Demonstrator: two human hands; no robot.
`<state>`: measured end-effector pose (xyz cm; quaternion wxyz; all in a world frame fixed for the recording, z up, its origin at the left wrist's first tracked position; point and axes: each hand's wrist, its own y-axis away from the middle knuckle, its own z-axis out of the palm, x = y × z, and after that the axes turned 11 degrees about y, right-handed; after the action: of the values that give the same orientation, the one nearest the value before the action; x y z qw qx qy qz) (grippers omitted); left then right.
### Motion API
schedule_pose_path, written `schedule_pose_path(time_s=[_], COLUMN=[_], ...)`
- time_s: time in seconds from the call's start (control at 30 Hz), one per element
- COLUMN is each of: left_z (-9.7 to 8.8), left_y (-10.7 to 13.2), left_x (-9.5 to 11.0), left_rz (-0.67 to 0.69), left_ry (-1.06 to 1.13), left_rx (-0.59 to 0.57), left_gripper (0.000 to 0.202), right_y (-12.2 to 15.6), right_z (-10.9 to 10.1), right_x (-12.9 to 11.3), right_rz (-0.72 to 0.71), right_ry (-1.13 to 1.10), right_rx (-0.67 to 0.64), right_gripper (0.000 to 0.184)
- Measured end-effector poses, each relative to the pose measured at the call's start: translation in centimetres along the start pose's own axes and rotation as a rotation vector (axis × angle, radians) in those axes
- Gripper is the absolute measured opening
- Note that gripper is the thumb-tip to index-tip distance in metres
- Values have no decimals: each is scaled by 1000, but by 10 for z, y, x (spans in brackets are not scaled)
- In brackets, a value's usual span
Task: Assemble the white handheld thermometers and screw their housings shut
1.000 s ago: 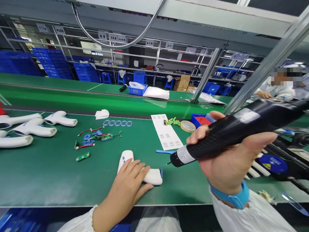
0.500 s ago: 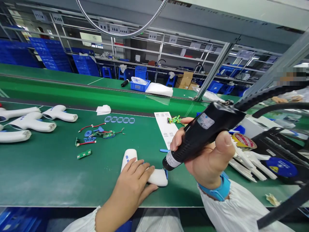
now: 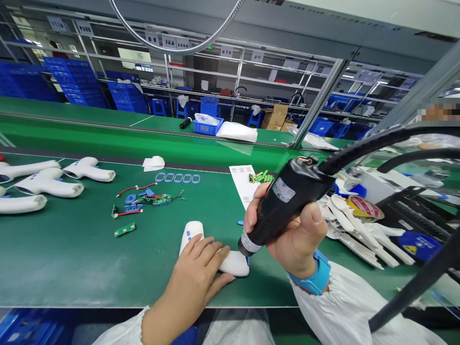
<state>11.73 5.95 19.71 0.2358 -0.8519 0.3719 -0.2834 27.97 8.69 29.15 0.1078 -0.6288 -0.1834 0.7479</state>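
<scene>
A white thermometer-gun housing [image 3: 232, 262] lies on the green mat near the front edge. My left hand [image 3: 196, 278] presses down on it, fingers flat over its middle. My right hand [image 3: 291, 237] is wrapped round a black electric screwdriver [image 3: 283, 206], tilted down to the left. Its tip touches the right end of the housing. A black cable [image 3: 377, 141] runs from the screwdriver's top off to the right. A blue band [image 3: 312, 280] is on my right wrist.
Several white housings [image 3: 46, 184] lie at the left. Circuit boards and wires [image 3: 143, 201], blue rings [image 3: 176, 178], a label sheet [image 3: 246, 184] and small batteries [image 3: 261, 177] sit mid-mat. White shell halves [image 3: 359, 225] and tape [image 3: 362, 208] lie at the right. A conveyor [image 3: 108, 139] runs behind.
My right hand has brought the screwdriver down and to the left, from held above the mat to tip against the housing's right end. My left hand has stayed on the housing.
</scene>
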Motion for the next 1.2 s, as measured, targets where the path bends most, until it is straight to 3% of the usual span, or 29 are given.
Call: schedule_pose_path(time_s=[0.27,0.4,0.53,0.6,0.67,0.73,0.77,0.83,0.93,1.0,1.1,1.13,1.2], left_z=[1,-3,-11,-13,-15,-22,-28,-48,-88,-108,-117,-115,-108], left_y=[0,1,-8,-18,-30,-40,-44,-47,-40,-32,-25,-24,-22], left_x=[0,-1,5,10,13,13,12,10,12,18,27,29,31], left_rz=[8,20,-22,-67,-85,-118,-150,-271,-524,-666,-815,-851,-920], left_ry=[11,14,-4,5,36,116,191,451,1114,1424,1285,1257,1319], left_rx=[8,-27,-262,-385,-490,-531,-505,-337,17,163,325,348,353], left_gripper=[36,33,37,41,41,39,40,44,45,47,41,39,40], right_y=[-3,1,9,15,24,38,46,63,80,75,39,20,-23], right_z=[1,-9,-43,-65,-86,-106,-116,-137,-161,-164,-150,-142,-126], right_x=[10,-7,-54,-71,-75,-63,-53,-30,-7,-7,-16,-16,-7], right_rz=[-15,-51,-125,-131,-123,-146,-180,-256,-325,-267,-46,51,102], right_ry=[3,62,563,864,1111,1306,1387,1515,1614,1646,1654,1633,1622], right_rx=[-85,-131,-175,-301,-459,-569,-587,-569,-568,-559,-480,-461,-442], right_gripper=[56,58,43,36,30,25,23,27,46,49,37,32,25])
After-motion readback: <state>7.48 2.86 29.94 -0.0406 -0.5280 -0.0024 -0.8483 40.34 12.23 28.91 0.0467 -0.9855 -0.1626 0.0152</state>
